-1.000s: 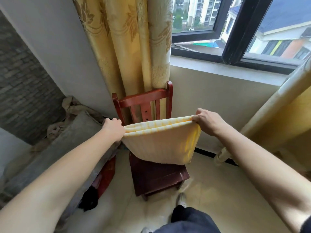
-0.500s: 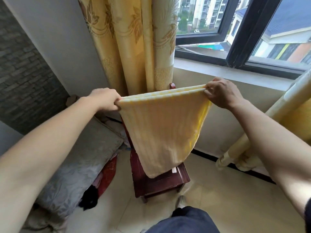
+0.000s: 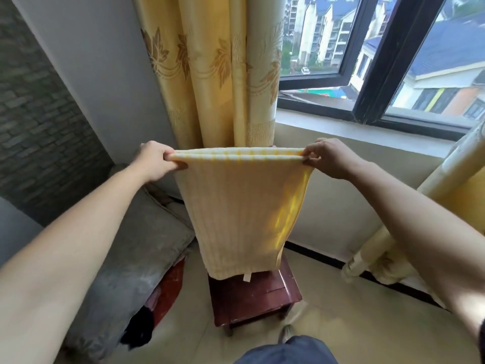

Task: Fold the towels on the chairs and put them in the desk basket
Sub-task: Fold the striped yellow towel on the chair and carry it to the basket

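Daylight came through a dark-framed window [image 3: 378,74] in the corner of a room, with a gold leaf-patterned curtain [image 3: 210,74] hanging to its left and grey brick-patterned wall [image 3: 34,127] further left. Below the curtain stood a dark red wooden chair [image 3: 252,298] on a pale tiled floor [image 3: 341,337], its back hidden from the head camera.

In front of that chair hung the yellow-and-white towel [image 3: 244,211], held up in the air, stretched level between both hands. It was doubled over – two edges lay together along the top, and the cloth dropped straight down from them. A small white tag showed at its lower hem, which sat over the rear of the chair seat; whether hem and seat touched could not be told.

The left hand [image 3: 154,160] pinched the towel's top left corner, fingers curled round it. The right hand [image 3: 328,157] gripped the top right corner the same way – thumb and fingertips closed on both layers.

A grey cushion [image 3: 131,258] lay just left of the chair, with something red [image 3: 170,282] tucked under its edge.
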The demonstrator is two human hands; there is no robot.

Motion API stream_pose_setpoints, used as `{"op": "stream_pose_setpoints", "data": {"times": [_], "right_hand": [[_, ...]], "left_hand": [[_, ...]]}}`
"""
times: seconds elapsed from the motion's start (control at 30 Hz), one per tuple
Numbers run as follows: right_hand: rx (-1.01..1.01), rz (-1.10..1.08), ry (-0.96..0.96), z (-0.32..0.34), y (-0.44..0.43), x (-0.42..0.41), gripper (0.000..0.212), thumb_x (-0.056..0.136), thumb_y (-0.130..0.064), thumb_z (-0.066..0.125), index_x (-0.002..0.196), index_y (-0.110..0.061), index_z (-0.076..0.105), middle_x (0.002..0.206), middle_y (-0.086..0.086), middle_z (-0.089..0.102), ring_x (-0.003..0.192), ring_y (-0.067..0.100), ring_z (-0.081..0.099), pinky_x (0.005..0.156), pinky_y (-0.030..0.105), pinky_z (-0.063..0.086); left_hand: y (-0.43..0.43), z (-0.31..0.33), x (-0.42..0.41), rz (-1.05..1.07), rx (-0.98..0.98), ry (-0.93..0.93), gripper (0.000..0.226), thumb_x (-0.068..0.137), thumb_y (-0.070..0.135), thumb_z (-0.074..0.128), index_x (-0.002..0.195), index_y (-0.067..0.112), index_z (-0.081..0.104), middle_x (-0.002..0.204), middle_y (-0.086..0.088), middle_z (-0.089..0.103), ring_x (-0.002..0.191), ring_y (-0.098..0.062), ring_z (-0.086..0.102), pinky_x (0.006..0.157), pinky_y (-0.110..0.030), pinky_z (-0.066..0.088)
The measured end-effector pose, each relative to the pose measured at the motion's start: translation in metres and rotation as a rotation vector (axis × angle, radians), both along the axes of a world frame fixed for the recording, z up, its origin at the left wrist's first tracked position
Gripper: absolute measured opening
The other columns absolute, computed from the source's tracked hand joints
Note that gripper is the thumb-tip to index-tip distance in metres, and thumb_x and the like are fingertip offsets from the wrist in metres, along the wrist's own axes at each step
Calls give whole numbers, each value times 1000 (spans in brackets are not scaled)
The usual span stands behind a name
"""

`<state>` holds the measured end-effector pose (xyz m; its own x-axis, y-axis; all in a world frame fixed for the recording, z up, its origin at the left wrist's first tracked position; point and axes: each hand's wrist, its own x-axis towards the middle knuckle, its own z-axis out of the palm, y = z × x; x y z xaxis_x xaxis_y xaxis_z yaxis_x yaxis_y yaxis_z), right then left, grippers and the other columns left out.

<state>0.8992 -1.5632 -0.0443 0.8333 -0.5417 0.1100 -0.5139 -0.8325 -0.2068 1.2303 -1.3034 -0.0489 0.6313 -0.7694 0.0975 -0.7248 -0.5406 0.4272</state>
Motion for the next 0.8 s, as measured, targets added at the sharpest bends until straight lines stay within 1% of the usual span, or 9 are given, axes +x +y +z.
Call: {"op": "stream_pose_setpoints", "data": {"times": [0.07, 0.13, 0.23, 0.33, 0.4, 0.47, 0.53, 0.63, 0.8], "right_hand": [[-23, 17, 32, 2, 8, 6, 18, 92, -25, 70, 107, -15, 73, 95, 4, 62, 86, 26, 60, 76, 31, 47], [30, -31, -30, 7, 15, 7, 21, 89, -25, 74, 107, -16, 67, 96, 3, 64, 86, 25, 62, 75, 33, 50], [195, -105, -166, 12, 15, 3, 32, 88, -25, 75, 114, -17, 57, 98, 3, 61, 85, 20, 62, 74, 34, 54], [327, -52, -231, 22, 16, 4, 22, 93, -25, 68, 112, -15, 64, 93, 4, 63, 85, 21, 61, 77, 38, 53], [485, -45, -441, 32, 20, 7, 12, 94, -15, 60, 104, -11, 67, 85, 1, 60, 78, 15, 54, 70, 32, 46], [653, -69, -699, 41, 24, 10, 17, 93, -5, 54, 94, -12, 69, 83, -1, 58, 78, 11, 52, 66, 25, 42], [792, -73, -878, 48, 26, 15, 26, 90, -2, 50, 85, -16, 71, 84, -1, 60, 83, 12, 53, 66, 22, 42], [941, -112, -986, 51, 16, 22, 26, 88, -3, 51, 96, -13, 74, 91, 1, 68, 87, 14, 61, 65, 21, 47], [1094, -52, -749, 30, -17, 27, 28, 96, -8, 63, 122, -1, 66, 102, 5, 71, 90, 13, 69, 81, 24, 58]], "left_hand": [[6, 0, 4, -13, -71, 48, 23, 71, 31, 87, 87, 17, 77, 85, -9, 73, 88, -25, 65, 89, -32, 50], [14, -1, 5, -29, -128, 137, 24, 71, 18, 88, 88, 12, 74, 87, -10, 72, 83, -22, 62, 84, -31, 49], [27, 1, 10, -16, -363, 395, 23, 73, 5, 84, 84, 12, 65, 80, -8, 65, 72, -14, 54, 74, -29, 48], [32, 2, 15, -53, -531, 756, 28, 76, 3, 79, 85, 22, 61, 78, 2, 64, 71, -10, 57, 66, -28, 44], [32, 6, 20, -75, -653, 1017, 30, 72, 14, 83, 96, 22, 66, 90, 0, 69, 80, -16, 62, 67, -32, 47], [31, 16, 16, -136, -703, 1166, 20, 82, 19, 73, 103, 17, 71, 96, -4, 73, 86, -19, 69, 76, -34, 56], [25, 19, 12, -159, -691, 1244, 20, 94, 17, 56, 97, 14, 76, 94, -4, 76, 87, -17, 72, 79, -32, 59], [16, 20, 10, -169, -684, 1327, 25, 95, 18, 52, 103, 12, 75, 98, -6, 76, 93, -18, 73, 80, -36, 60], [-13, -13, 26, 2, -513, 1243, 28, 92, 17, 59, 119, 13, 65, 107, -4, 74, 94, -17, 72, 83, -37, 60]]}}
